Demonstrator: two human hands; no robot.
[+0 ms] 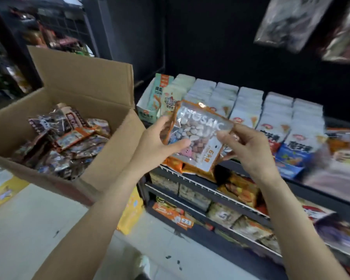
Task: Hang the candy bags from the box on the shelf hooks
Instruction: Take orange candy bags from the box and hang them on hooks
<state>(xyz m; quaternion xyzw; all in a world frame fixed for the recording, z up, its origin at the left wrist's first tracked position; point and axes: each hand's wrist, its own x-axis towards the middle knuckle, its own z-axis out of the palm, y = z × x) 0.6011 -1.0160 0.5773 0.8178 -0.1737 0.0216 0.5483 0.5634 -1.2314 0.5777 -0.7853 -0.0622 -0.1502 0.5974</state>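
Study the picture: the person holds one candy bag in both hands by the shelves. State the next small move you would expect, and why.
Probably lift the candy bag up and right, toward the hanging bags. Both the left hand and the right hand grip its sides, already clear of the box, and its punched hang hole faces upward. No hook shows clearly, so the exact target is uncertain.

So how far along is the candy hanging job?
Done: a couple of bags already hang up top. In hand: the left hand and right hand hold one candy bag, not yet hooked. Left: the cardboard box still holds many bags.
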